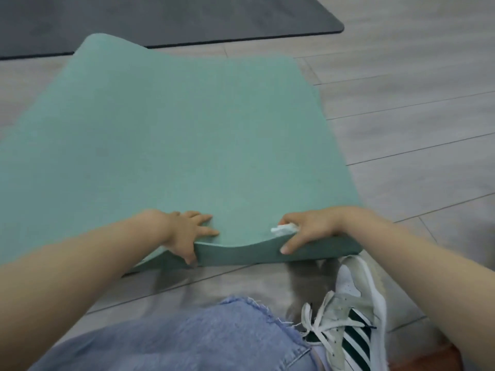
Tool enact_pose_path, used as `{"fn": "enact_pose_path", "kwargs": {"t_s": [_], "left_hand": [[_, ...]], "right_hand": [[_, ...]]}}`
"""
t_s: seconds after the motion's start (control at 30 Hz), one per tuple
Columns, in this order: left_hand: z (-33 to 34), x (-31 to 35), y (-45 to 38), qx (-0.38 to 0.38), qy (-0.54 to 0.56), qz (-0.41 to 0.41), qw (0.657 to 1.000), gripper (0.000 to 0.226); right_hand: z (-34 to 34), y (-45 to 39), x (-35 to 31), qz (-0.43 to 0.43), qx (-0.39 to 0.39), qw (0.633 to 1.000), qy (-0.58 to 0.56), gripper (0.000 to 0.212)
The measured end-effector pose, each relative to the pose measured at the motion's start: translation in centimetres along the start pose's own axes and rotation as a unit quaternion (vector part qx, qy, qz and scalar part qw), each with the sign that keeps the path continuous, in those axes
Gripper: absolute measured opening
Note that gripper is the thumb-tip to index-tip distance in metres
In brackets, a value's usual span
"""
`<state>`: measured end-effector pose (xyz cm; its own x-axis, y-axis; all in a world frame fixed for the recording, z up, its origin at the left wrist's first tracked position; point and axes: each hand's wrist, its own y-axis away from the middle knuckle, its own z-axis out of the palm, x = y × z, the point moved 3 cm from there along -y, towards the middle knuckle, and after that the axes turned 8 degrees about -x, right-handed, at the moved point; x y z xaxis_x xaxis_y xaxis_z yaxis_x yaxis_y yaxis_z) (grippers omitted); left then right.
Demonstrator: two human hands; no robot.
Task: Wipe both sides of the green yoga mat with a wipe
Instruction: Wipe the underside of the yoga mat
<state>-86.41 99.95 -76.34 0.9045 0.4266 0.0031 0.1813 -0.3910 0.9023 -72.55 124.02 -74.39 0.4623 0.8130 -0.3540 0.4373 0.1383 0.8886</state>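
The green yoga mat (171, 135) is spread over the grey plank floor (407, 108), filling the frame's centre and left, its near edge lifted and sagging between the grips. It is judged light, soft and floppy, best taken at that edge with two spaced holds. The left hand (187, 231) pinches the edge, thumb underneath. The right hand (310, 227) grips likewise, a white wipe (284, 228) trapped beneath its fingers (290, 243).

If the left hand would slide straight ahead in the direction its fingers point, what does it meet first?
Probably the right hand, which grips the same near edge of the green yoga mat with the wipe. Between it and the left hand only bare mat shows.
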Motion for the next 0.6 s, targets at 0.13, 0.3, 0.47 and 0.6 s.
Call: {"fn": "enact_pose_path", "kwargs": {"t_s": [0.13, 0.3, 0.47, 0.6], "left_hand": [[1.0, -1.0, 0.0, -0.011, 0.128, 0.062, 0.99, 0.141], [1.2, -1.4, -0.6, 0.01, 0.228, 0.102, 0.968, 0.148], [0.8, -1.5, -1.9, 0.14, 0.212, 0.042, 0.966, 0.13], [0.0, 2.9, -4.1, 0.234, 0.06, 0.002, 0.97, 0.102]], "right_hand": [[-1.6, -0.4, 1.8, -0.037, 0.08, 0.945, -0.314, 0.061], [-4.4, -2.0, 10.3, 0.227, 0.424, 0.85, -0.217, 0.046], [-3.8, -1.9, 13.1, 0.292, 0.429, 0.815, -0.257, 0.064], [-4.5, -1.2, 15.1, 0.27, 0.414, 0.818, -0.294, 0.074]]}}
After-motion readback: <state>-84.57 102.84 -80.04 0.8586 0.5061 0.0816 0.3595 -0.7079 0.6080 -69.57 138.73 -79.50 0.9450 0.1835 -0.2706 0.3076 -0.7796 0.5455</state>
